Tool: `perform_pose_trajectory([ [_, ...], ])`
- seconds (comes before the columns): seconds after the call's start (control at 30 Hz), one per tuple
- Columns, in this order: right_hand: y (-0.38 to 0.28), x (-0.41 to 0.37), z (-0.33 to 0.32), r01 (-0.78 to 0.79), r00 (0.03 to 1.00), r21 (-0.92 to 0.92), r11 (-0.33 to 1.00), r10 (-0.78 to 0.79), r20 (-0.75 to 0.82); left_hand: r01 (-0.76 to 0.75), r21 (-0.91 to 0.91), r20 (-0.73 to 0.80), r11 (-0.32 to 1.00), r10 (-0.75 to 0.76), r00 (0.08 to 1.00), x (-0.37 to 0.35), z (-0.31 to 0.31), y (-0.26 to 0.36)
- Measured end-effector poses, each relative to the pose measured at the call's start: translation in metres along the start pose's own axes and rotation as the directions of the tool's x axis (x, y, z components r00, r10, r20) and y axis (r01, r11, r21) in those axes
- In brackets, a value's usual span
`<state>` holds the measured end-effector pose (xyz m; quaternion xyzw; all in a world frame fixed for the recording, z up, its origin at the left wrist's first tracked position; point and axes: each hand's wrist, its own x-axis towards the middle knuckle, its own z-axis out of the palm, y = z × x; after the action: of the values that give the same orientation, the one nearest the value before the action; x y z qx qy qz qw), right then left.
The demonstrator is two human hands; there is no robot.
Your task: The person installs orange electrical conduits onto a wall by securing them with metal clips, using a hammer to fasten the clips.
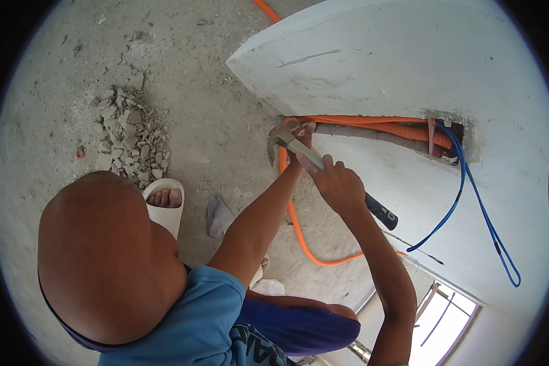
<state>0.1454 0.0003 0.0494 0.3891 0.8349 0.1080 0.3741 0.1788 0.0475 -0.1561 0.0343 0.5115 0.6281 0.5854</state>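
A claw hammer slants across the wall, with my right hand closed around its handle; the black grip end sticks out below the hand. Its metal head lies over my left hand, which is at the low end of a slot cut in the white wall. The left fingers look curled, but the hammer head hides most of them and whatever they hold. Orange corrugated conduits run along the slot, right beside my left hand. Blue cables hang looped from the slot's far end.
A heap of broken rubble lies on the concrete floor, by my foot in a white slipper. Loose orange conduit curves over the floor beneath my arms. A grey cloth-like piece lies nearby. A window shows at lower right.
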Motion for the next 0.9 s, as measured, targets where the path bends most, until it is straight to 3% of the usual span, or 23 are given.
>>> perform_pose_trajectory([
  [0.17, 0.001, -0.013, -0.007, 0.238, 0.94, 0.051, 0.97, -0.217, -0.264, 0.056, -0.084, 0.063, 0.995, -0.051, 0.997, 0.001, -0.006, 0.013],
  [0.27, 0.005, -0.011, -0.01, 0.05, 0.998, 0.07, 0.996, -0.052, 0.034, 0.083, -0.019, -0.064, 0.996, -0.084, 0.994, 0.006, 0.003, -0.01],
  [0.37, 0.003, -0.005, -0.002, 0.021, 0.999, -0.007, 1.0, -0.021, 0.037, 0.006, -0.049, 0.044, 0.999, -0.004, 0.999, 0.012, -0.001, -0.022],
  [0.5, -0.003, -0.019, -0.008, 0.222, 0.948, 0.042, 0.974, -0.206, -0.243, 0.08, -0.019, 0.022, 0.997, -0.079, 0.997, 0.001, -0.005, 0.013],
  [0.6, 0.007, -0.017, -0.011, 0.077, 0.997, 0.084, 0.994, -0.077, -0.006, 0.135, -0.01, -0.042, 0.991, -0.135, 0.99, -0.003, 0.0, 0.02],
  [0.7, 0.008, -0.006, 0.003, 0.05, 0.996, -0.063, 0.997, -0.054, -0.068, 0.013, -0.008, 0.027, 1.0, -0.013, 1.0, 0.008, 0.001, -0.007],
  [0.83, 0.0, -0.021, -0.007, 0.222, 0.933, 0.044, 0.974, -0.199, -0.3, 0.161, -0.069, 0.166, 0.985, -0.148, 0.975, 0.007, -0.008, -0.002],
  [0.9, 0.004, -0.017, -0.006, 0.112, 0.987, 0.047, 0.993, -0.106, -0.117, 0.183, -0.063, 0.114, 0.981, -0.175, 0.978, 0.004, -0.007, -0.002],
])
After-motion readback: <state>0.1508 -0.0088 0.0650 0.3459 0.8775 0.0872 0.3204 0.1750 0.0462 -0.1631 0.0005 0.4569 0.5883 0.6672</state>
